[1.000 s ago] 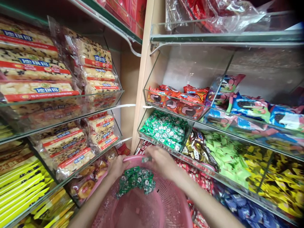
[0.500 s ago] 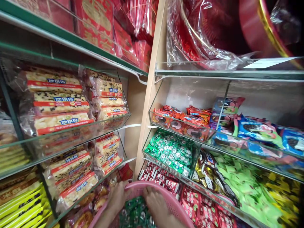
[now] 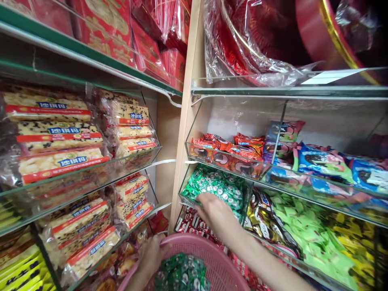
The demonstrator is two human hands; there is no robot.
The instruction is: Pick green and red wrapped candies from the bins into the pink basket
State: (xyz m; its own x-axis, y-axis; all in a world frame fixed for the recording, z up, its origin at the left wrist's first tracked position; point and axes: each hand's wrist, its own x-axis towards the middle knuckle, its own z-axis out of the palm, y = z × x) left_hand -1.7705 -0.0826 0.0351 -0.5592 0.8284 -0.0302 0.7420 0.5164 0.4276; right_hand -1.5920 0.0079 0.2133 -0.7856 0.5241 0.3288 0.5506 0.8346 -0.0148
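Note:
A pink plastic basket [image 3: 222, 262] with green-wrapped candies [image 3: 182, 270] inside is at the bottom centre. My left hand [image 3: 150, 254] is closed on the basket's left rim. Above the basket, my right hand [image 3: 216, 216] is at the front lip of a clear shelf bin holding more green-wrapped candies [image 3: 218, 182]. Its fingers bend downward and their tips are hidden, so I cannot see whether they hold anything. Red-and-white wrapped candies [image 3: 190, 221] lie in the bin just below that hand.
Glass shelf edges [image 3: 291, 92] run along both sides, meeting near a wooden post [image 3: 182, 141]. Wrapped sachima bars [image 3: 60, 133] fill the left shelves. To the right are light green packets [image 3: 309, 226] and blue snack packs [image 3: 321, 161]. Red boxes [image 3: 103, 28] sit above.
My right hand has left the basket and moved up to the front of the green candy bin. My left hand stays on the rim. The view has shifted slightly right.

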